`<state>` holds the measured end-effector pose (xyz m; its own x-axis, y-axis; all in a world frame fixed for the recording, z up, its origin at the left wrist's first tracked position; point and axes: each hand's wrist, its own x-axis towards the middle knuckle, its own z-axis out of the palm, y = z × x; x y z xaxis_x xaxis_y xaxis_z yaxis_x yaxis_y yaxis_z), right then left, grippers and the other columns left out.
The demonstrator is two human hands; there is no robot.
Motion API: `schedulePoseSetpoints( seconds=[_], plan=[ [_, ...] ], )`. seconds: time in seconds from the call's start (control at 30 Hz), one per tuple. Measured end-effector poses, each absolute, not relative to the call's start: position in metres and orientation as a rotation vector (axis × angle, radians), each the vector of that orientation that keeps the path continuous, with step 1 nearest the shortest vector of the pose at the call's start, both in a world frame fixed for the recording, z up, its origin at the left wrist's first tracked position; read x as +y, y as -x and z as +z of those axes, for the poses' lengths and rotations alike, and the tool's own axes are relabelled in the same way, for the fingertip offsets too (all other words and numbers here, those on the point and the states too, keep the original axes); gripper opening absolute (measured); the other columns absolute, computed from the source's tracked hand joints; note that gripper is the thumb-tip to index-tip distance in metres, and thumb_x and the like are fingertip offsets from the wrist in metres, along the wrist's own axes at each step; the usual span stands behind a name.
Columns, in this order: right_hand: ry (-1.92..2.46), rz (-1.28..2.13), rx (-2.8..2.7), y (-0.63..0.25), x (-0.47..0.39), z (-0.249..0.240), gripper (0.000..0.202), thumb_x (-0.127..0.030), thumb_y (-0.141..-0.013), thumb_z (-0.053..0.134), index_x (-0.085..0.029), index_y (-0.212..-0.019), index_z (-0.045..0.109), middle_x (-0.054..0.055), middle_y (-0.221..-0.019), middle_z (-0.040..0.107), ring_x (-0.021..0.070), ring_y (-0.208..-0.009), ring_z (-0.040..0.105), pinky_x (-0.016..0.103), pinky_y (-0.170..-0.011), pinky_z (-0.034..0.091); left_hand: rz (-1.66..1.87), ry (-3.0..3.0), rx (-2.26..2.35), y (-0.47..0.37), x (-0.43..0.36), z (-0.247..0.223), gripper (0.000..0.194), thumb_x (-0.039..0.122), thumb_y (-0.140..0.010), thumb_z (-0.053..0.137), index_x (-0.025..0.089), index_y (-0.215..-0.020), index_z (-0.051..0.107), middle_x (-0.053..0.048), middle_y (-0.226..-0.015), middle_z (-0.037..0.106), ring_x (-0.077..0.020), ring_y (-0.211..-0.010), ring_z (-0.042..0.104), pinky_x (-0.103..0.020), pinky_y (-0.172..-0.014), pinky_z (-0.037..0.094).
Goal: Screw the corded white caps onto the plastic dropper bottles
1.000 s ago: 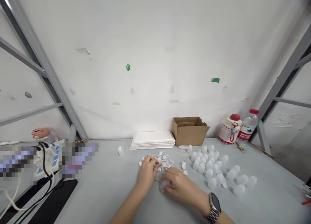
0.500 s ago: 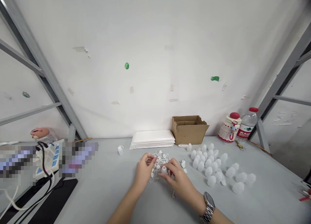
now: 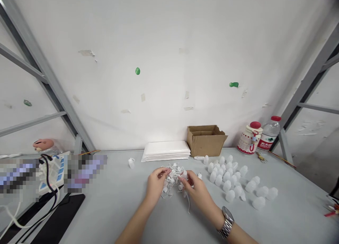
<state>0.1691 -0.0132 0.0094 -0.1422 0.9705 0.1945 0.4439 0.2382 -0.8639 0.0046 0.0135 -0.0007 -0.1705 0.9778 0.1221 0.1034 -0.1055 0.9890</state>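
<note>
A pile of small white plastic pieces with thin strap-like tails (image 3: 172, 180) lies on the grey table between my hands. My left hand (image 3: 155, 185) is at the pile's left edge, thumb and forefinger pinched together; whatever is between them is too small to make out. On the other side, my right hand (image 3: 196, 187) holds a small translucent white cup (image 3: 184, 174) between thumb and fingers, just over the pile. A thin white strap (image 3: 189, 203) hangs or lies below the right hand. To the right stand several translucent white domed cups (image 3: 227, 176).
Behind the pile are a stack of white envelopes (image 3: 166, 151) and an open cardboard box (image 3: 206, 145). A decorated jar (image 3: 249, 140) and a water bottle (image 3: 268, 136) stand back right. One capped white piece (image 3: 131, 162) sits apart; a power strip (image 3: 53, 173) with cables lies left.
My right hand has shifted the small cup up and slightly right, turning it. My left hand has stayed nearly in place beside the pile.
</note>
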Motion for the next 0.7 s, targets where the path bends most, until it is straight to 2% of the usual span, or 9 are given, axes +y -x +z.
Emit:
schedulePoseSetpoints(
  seconds=[0.27, 0.5, 0.7],
  plan=[
    [1.295, 0.796, -1.732, -0.169, -0.012, 0.008, 0.022, -0.035, -0.085, 0.049, -0.017, -0.092, 0.06, 0.002, -0.071, 0.059, 0.0162, -0.063, 0.052, 0.027, -0.06, 0.042, 1.447, -1.125, 1.228, -0.002, 0.014, 0.005, 0.026, 0.04, -0.063, 0.066, 0.016, -0.073, 0.066, -0.007, -0.075, 0.072, -0.0218, -0.075, 0.066, -0.033, -0.073, 0.05],
    [1.293, 0.712, -1.811, -0.166, -0.017, 0.014, 0.021, -0.034, -0.084, 0.05, -0.018, -0.079, 0.063, 0.001, -0.07, 0.056, 0.0157, -0.064, 0.049, 0.026, -0.061, 0.04, 1.396, -0.941, 1.109, -0.002, 0.008, 0.015, 0.035, 0.044, -0.065, 0.066, 0.014, -0.083, 0.063, -0.012, -0.087, 0.073, -0.0239, -0.083, 0.068, -0.036, -0.078, 0.05],
    [1.302, 0.799, -1.872, -0.161, -0.023, 0.016, 0.019, -0.032, -0.082, 0.053, -0.018, -0.073, 0.062, -0.001, -0.066, 0.058, 0.0141, -0.058, 0.047, 0.024, -0.056, 0.037, 1.37, -0.825, 1.078, -0.006, 0.004, 0.018, 0.035, 0.046, -0.065, 0.066, 0.017, -0.082, 0.055, -0.011, -0.084, 0.073, -0.024, -0.078, 0.07, -0.034, -0.073, 0.05]
  ],
)
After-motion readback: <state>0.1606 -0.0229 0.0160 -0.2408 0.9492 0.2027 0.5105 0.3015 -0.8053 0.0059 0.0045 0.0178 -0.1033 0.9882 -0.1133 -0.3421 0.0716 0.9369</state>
